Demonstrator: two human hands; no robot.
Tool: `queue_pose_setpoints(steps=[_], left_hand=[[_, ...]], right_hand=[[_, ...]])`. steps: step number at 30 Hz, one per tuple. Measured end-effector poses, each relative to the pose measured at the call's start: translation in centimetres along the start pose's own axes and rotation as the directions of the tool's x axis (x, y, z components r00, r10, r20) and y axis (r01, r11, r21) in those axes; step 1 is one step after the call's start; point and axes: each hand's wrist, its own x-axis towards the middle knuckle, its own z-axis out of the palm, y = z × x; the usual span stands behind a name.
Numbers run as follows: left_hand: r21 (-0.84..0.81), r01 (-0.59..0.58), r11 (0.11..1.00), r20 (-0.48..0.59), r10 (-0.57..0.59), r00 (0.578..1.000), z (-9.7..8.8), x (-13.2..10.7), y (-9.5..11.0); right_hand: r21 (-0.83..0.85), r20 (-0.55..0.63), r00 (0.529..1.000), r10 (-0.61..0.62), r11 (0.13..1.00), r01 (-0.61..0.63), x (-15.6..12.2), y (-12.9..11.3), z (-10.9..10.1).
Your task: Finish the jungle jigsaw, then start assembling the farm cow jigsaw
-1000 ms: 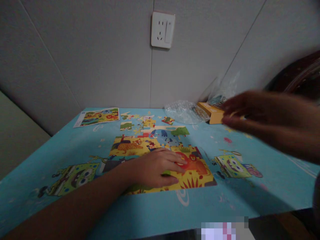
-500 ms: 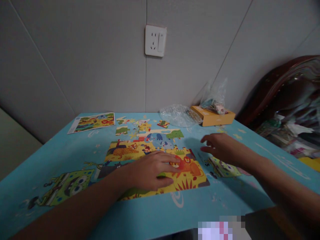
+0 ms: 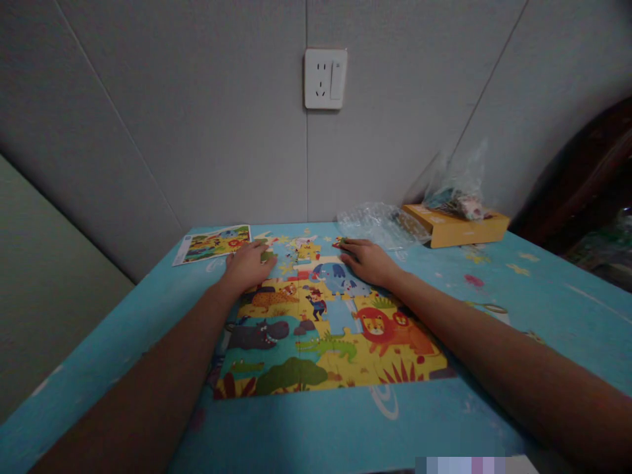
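A colourful animal jigsaw puzzle lies mostly assembled on a blue cartoon-print tablecloth. My left hand rests at the puzzle's far left corner, fingers curled onto a green loose piece. My right hand lies flat at the far right corner, fingertips on a small red-and-green piece. Both forearms stretch across the table on either side of the puzzle. More loose pieces lie between the two hands near the wall.
A printed reference picture lies at the far left. A crumpled clear plastic bag and a yellow box with another bag on it sit at the far right. A wall socket is above. A dark chair stands to the right.
My left hand left the lion area and reached to the puzzle's far left corner. My right hand came down from the yellow box to the far right corner. The view shifted closer.
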Motion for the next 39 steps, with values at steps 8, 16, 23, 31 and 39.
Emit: queue_pose_setpoints(steps=[8,16,23,31,39], left_hand=[[0.010,0.114,0.993,0.014,-0.115,0.993,1.0,0.4,-0.8],[-0.002,0.164,0.986,0.004,-0.164,0.986,1.0,0.4,-0.4],[-0.026,0.170,0.985,0.005,-0.170,0.985,1.3,0.4,-0.1],[-0.043,0.159,0.986,-0.015,-0.160,0.987,1.2,0.1,0.0],[-0.068,0.149,0.986,-0.022,-0.151,0.988,1.1,-0.1,0.1]], right_hand=[[-0.030,-0.041,0.999,-0.021,0.999,0.020,0.1,0.0,0.2],[0.035,-0.123,0.987,-0.104,0.993,0.110,-0.3,-0.7,0.1],[0.103,-0.081,0.992,-0.094,0.989,0.102,1.5,-1.9,0.4],[0.209,0.122,0.990,-0.076,0.977,0.049,6.8,-5.0,-0.2],[0.387,0.110,0.989,0.095,0.913,-0.131,7.9,-4.9,-0.2]])
